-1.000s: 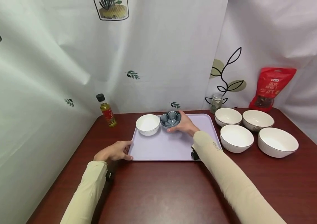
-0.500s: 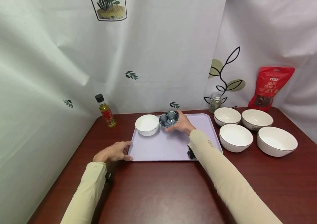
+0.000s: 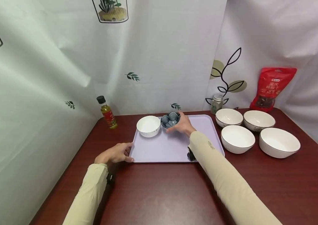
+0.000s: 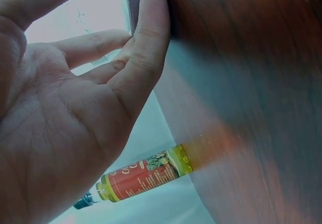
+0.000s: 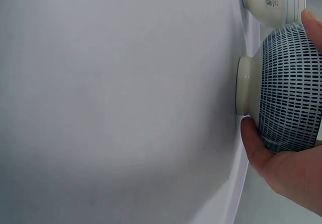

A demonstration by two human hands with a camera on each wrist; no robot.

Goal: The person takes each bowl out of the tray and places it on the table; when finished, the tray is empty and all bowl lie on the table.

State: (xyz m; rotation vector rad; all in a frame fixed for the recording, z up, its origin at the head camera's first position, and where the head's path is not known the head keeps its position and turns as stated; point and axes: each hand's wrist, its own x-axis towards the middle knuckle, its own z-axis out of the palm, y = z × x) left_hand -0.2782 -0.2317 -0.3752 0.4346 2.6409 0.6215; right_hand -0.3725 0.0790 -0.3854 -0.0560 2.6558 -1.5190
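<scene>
A lilac tray point(image 3: 159, 151) lies on the dark red-brown table. My left hand point(image 3: 114, 153) touches the tray's front left corner; in the left wrist view its fingers point(image 4: 151, 30) reach nearly straight to the tray's edge. At the back of the tray, my right hand point(image 3: 183, 125) grips a dark blue patterned bowl point(image 3: 173, 118) by its side. From the right wrist, this bowl's outside point(image 5: 289, 90) shows blue dashes above a pale foot, with the thumb low beside the foot. A white bowl point(image 3: 149, 125) stands close to its left on the tray.
Several white bowls point(image 3: 237, 137) stand to the right of the tray. Behind them are a small glass jar point(image 3: 217, 104) and a red food pouch point(image 3: 272, 89). An oil bottle point(image 3: 108, 114) stands at the back left. White patterned cloth point(image 3: 170, 62) hangs behind the table.
My right hand and the patterned bowl have shifted slightly left, closer to the white bowl. My left hand stays at the tray corner.
</scene>
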